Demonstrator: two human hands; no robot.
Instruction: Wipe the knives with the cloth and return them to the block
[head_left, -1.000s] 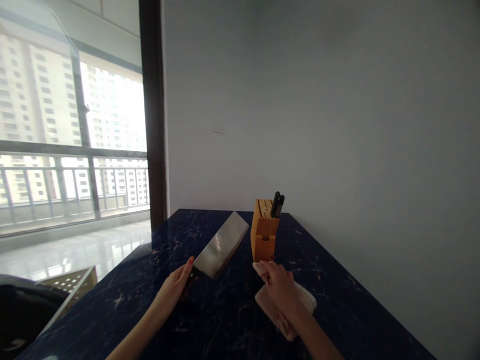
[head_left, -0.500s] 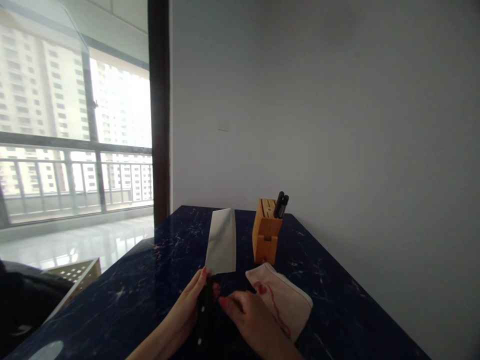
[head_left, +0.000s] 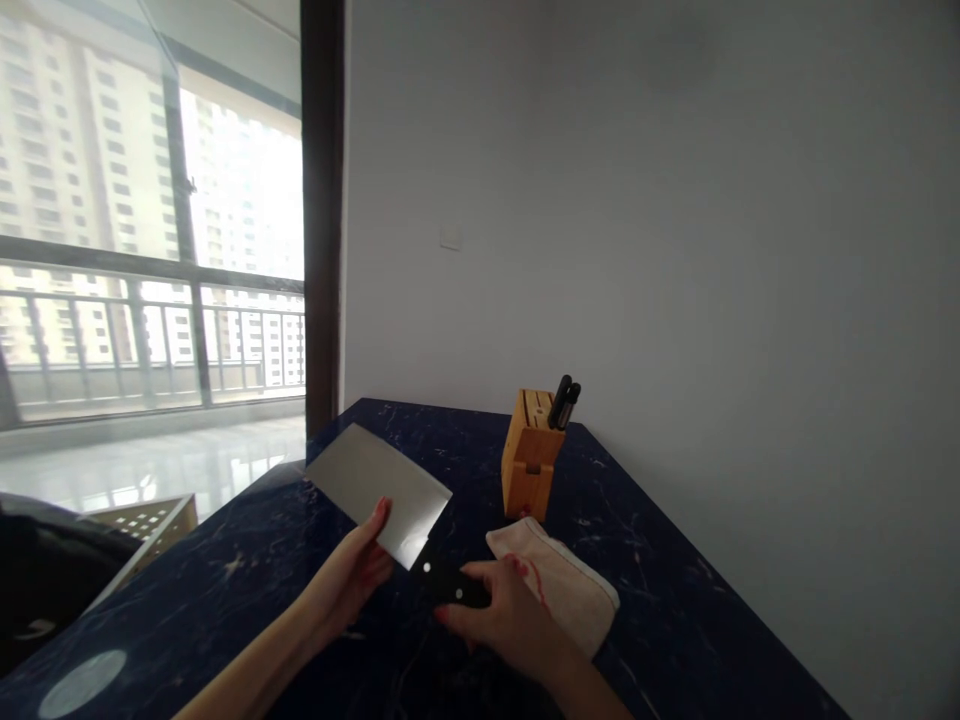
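Observation:
A cleaver [head_left: 382, 485] with a broad shiny blade and a black riveted handle is held above the dark table, its blade pointing to the far left. The end of the handle is in my right hand [head_left: 506, 615], between thumb and fingers. At the blade's lower edge is my left hand [head_left: 360, 560], its thumb over the flat face and its other fingers partly hidden beneath. A pink cloth [head_left: 574, 590] with a red pattern lies just beyond my right hand. Behind that cloth stands a wooden knife block [head_left: 529, 460] holding black-handled tools.
The dark blue marbled table [head_left: 247, 600] reaches to a pale wall [head_left: 637, 250]. At the left, beside the table, sits a light perforated basket [head_left: 176, 540] with something black next to it. A round pale spot [head_left: 82, 685] shows on the near left of the tabletop.
The cleaver has swung from pointing straight away to pointing far left. My right hand has taken the handle, while my left hand has shifted from the handle to the blade.

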